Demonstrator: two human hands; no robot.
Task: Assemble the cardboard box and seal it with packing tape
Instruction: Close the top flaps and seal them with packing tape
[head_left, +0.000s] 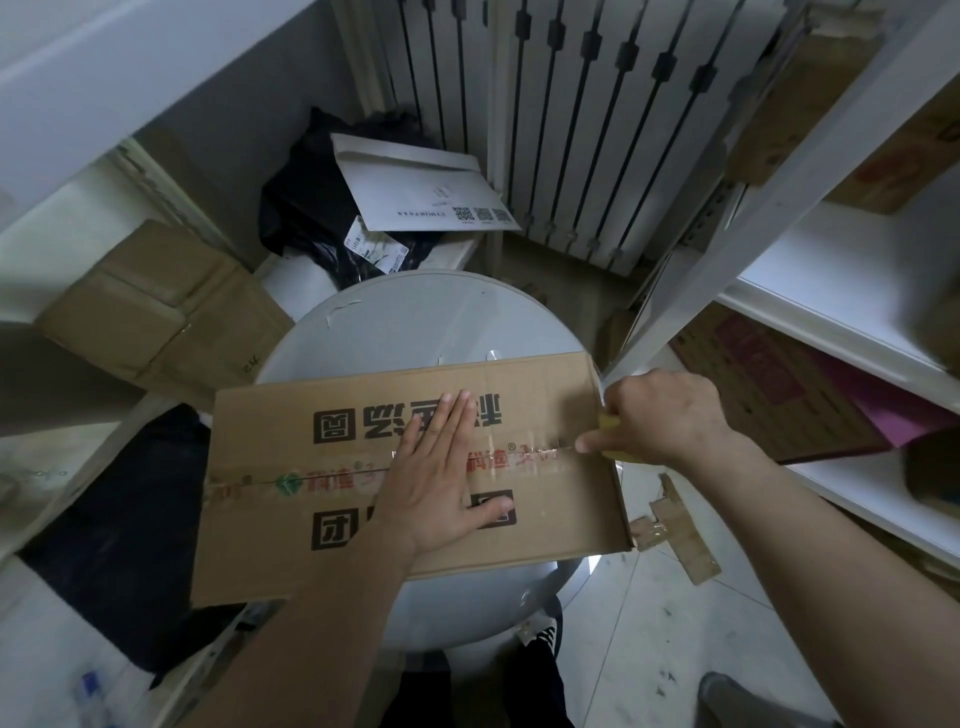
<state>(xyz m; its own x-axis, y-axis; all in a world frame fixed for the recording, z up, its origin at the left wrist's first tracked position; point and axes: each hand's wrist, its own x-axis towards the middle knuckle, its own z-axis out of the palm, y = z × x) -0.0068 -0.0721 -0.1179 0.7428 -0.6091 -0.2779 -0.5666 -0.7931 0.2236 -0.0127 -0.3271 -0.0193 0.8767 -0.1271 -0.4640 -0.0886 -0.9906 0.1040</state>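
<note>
- Evidently, the cardboard box (415, 478) lay closed on the round white table (415, 322), its flap seam facing up.
- The left hand (441, 473) rested flat on the seam, fingers released and spread, apparently to keep both flaps down.
- The right hand (665, 415) was clenched around a yellow tool (613, 428) at the box's right edge, its tip meeting the printed packing tape (322, 475), probably to cut or press it.
- The tape ran along the seam; sealing looked nearly done on this face.
- Cardboard scraps (675, 530) lay just beside the box.
</note>
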